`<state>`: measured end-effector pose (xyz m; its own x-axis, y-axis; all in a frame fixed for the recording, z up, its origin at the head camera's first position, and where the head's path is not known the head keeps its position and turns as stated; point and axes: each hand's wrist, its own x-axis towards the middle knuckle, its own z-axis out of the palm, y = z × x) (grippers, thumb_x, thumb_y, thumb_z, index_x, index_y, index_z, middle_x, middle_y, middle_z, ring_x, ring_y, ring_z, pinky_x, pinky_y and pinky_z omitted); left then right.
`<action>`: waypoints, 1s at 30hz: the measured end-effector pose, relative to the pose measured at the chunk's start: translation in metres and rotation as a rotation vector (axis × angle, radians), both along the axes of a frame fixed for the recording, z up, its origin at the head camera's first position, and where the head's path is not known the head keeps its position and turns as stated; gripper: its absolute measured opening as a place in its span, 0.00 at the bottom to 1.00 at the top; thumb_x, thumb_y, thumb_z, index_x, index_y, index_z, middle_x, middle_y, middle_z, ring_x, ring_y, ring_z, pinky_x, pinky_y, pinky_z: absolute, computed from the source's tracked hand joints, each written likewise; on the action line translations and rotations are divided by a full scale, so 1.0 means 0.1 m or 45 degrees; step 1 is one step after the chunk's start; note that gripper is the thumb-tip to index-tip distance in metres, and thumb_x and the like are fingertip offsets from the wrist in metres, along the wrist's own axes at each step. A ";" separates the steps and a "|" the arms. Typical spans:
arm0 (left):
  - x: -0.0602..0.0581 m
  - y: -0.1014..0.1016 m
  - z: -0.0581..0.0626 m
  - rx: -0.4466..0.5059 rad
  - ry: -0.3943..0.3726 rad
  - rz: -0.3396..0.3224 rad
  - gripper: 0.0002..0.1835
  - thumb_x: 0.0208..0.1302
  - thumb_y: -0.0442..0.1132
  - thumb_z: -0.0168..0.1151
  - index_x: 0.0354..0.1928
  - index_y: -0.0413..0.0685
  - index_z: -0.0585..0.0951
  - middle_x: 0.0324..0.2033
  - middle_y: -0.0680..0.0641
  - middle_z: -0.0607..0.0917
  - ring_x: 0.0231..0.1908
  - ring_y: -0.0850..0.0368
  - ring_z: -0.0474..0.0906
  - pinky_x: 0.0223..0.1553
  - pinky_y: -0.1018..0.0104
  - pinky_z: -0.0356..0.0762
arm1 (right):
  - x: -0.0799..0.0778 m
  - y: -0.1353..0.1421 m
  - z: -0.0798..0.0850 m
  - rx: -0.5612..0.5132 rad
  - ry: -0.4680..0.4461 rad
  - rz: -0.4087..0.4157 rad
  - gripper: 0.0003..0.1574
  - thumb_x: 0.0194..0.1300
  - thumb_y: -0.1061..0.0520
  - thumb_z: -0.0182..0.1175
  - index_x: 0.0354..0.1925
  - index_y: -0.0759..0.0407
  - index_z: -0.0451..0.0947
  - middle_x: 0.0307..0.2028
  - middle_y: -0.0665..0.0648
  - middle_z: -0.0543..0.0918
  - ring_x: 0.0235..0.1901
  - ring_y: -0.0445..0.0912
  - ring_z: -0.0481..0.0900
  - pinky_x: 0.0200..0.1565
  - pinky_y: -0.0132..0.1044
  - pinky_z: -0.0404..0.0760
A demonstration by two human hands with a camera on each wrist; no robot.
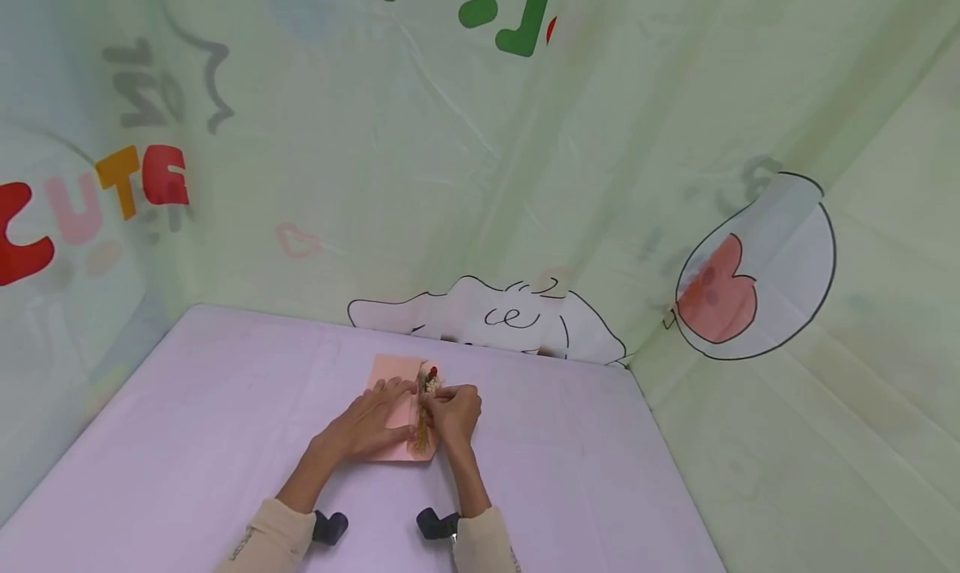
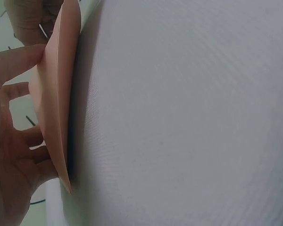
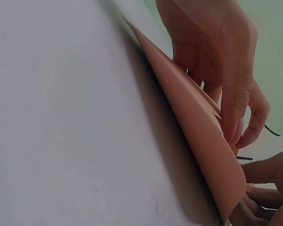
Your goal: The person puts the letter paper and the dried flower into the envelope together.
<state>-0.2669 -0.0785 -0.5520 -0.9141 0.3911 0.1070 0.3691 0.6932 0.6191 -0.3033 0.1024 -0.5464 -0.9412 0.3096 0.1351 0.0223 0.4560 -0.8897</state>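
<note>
On the table lies a pink folded paper card, its right side carrying a small dried-flower bouquet with a red bloom, white blossoms and straw-coloured stems. My left hand spreads flat over the card, fingers extended and thumb reaching to the stems. With thumb and fingers my right hand pinches the bouquet around its middle. In the left wrist view the card is edge-on, the left hand's fingers pressing on it. Low in the right wrist view, the right hand is partly cut off; the bouquet is mostly hidden there.
The table has a pale lilac cloth. Behind it and at the sides hang light curtains with printed cartoons and letters. Black wrist-worn devices sit by the sleeve cuffs.
</note>
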 end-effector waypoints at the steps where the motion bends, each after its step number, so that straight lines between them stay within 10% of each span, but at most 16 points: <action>1: 0.00 0.00 0.00 0.002 -0.002 0.001 0.40 0.76 0.59 0.63 0.82 0.48 0.68 0.83 0.32 0.65 0.83 0.23 0.56 0.82 0.26 0.54 | 0.00 -0.01 0.00 0.016 0.007 0.003 0.09 0.54 0.67 0.83 0.32 0.71 0.91 0.26 0.65 0.91 0.17 0.42 0.83 0.20 0.31 0.83; 30: 0.00 0.01 -0.01 0.026 0.020 0.015 0.39 0.77 0.59 0.63 0.83 0.50 0.67 0.83 0.33 0.64 0.83 0.22 0.55 0.82 0.25 0.53 | -0.03 -0.06 -0.19 0.021 0.096 0.335 0.05 0.61 0.68 0.72 0.36 0.68 0.93 0.25 0.58 0.92 0.19 0.40 0.84 0.27 0.32 0.84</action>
<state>-0.2666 -0.0778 -0.5534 -0.9166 0.3782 0.1293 0.3710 0.6846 0.6274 -0.3064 0.0963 -0.5652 -0.9761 0.0529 0.2106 -0.1647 0.4517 -0.8768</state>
